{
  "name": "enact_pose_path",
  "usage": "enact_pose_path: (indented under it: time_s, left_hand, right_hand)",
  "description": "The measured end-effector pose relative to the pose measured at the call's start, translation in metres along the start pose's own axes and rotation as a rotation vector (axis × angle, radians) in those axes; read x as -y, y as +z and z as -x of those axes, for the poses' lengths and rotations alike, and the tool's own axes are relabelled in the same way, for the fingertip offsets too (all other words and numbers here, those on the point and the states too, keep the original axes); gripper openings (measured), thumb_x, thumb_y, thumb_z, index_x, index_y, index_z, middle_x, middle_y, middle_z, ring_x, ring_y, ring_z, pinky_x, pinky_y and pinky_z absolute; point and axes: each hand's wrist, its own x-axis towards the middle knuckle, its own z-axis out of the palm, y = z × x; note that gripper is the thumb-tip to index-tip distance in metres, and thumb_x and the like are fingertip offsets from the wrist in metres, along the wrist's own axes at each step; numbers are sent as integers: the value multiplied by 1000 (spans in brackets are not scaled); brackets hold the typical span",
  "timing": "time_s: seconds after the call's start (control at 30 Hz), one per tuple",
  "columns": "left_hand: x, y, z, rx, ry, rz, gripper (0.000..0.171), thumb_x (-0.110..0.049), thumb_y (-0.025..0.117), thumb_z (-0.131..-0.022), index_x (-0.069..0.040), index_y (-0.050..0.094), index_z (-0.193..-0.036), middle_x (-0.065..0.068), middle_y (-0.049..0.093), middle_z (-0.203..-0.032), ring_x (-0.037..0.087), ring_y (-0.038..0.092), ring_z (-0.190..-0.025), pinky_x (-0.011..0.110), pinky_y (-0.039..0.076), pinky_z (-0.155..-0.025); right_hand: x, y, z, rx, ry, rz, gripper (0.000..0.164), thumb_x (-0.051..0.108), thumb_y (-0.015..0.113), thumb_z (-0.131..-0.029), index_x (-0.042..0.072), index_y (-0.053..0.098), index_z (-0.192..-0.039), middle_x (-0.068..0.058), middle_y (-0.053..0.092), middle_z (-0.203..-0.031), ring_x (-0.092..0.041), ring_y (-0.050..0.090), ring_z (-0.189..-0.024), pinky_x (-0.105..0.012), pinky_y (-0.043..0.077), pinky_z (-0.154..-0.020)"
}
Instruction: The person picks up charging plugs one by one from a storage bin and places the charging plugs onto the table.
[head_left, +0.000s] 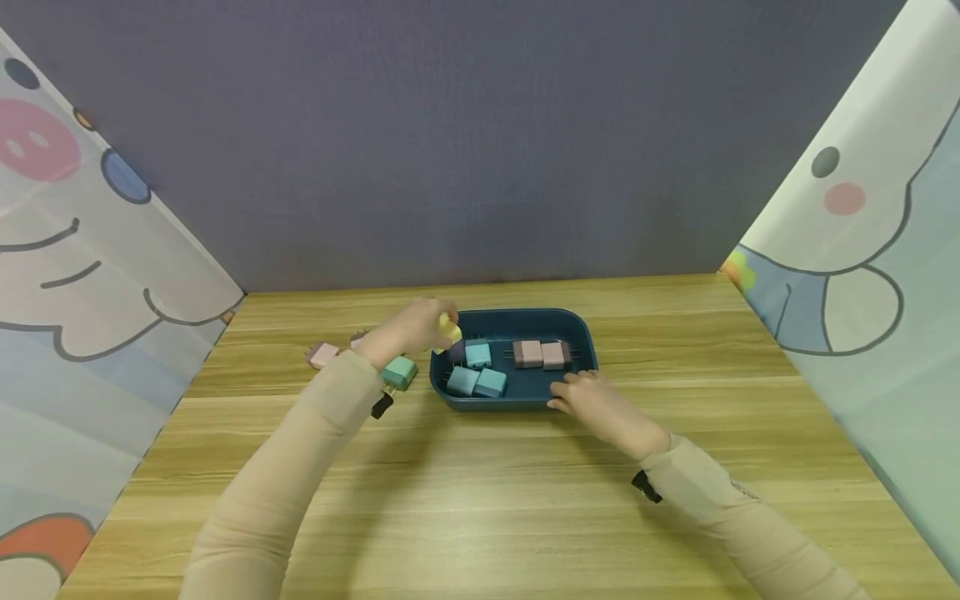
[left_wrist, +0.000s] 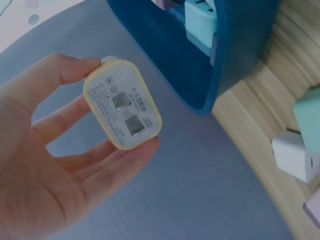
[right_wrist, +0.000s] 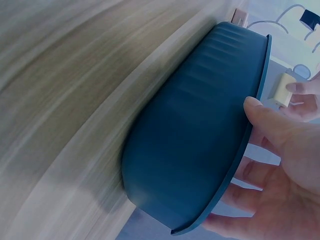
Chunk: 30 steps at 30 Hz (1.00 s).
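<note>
My left hand (head_left: 411, 327) pinches a yellow-edged white charger (left_wrist: 122, 105) between thumb and fingers. In the left wrist view its printed face and two folded prongs or slots show. It hangs above the left end of a dark blue plastic bin (head_left: 517, 402). My right hand (head_left: 596, 408) grips the bin's near right rim, thumb outside and fingers over the inner side. Inside the bin lie several teal chargers (head_left: 477, 353) at the left. Two pink chargers (head_left: 528, 354) sit end to end at the right. A dark purple piece beside the teal ones is partly hidden.
Left of the bin, a green charger (head_left: 400, 372) and a pink charger (head_left: 324, 355) lie on the wooden table (head_left: 480, 500). The left wrist view also shows a white charger (left_wrist: 295, 155) there. A grey panel (head_left: 480, 150) stands behind; printed curtains (head_left: 877, 250) flank the table.
</note>
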Motion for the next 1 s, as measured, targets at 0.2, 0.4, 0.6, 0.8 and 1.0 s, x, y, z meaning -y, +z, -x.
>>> enact_pose_path:
  time_s: [0.2, 0.4, 0.6, 0.8, 1.0]
  left_hand:
    - [9, -4, 8, -29, -14, 16, 33, -10, 63, -78, -4, 55, -110, 13, 55, -103, 23, 48, -80, 31, 42, -64]
    - [16, -6, 16, -44, -18, 21, 32, -10, 63, -78, -4, 55, -109, 12, 56, -99, 21, 47, -73, 28, 39, -59]
    - [25, -7, 23, -64, -28, 35, 33, -9, 65, -78, -2, 55, -109, 16, 54, -101, 23, 48, -77, 29, 41, -61]
    - [35, -7, 30, -100, -23, 28, 34, -8, 66, -75, -1, 55, -107, 18, 53, -98, 23, 49, -75, 28, 42, -59]
    - [43, -8, 38, -123, -37, 28, 35, -9, 65, -75, -1, 56, -108, 17, 53, -95, 24, 47, -77, 29, 41, -60]
  right_hand:
    - [0, -1, 0, -6, -2, 6, 15, 22, 62, -82, 12, 56, -72, -1, 55, -66, -15, 50, -57, -33, 43, -57]
    - [0, 0, 0, 0, -4, 14, 15, 23, 62, -82, 12, 56, -72, -1, 55, -67, -14, 50, -57, -33, 43, -57]
    - [1, 0, 0, 1, 1, 15, 16, 23, 62, -82, 12, 56, -72, -1, 55, -67, -14, 50, -56, -33, 43, -57]
    - [1, 0, 0, 3, 14, 5, 16, 24, 61, -82, 12, 56, -72, -1, 55, -67, -15, 51, -58, -35, 44, -60]
    - [2, 0, 0, -3, 12, 4, 15, 23, 62, -82, 12, 56, -72, -2, 55, -67, -15, 51, -58, -36, 45, -60]
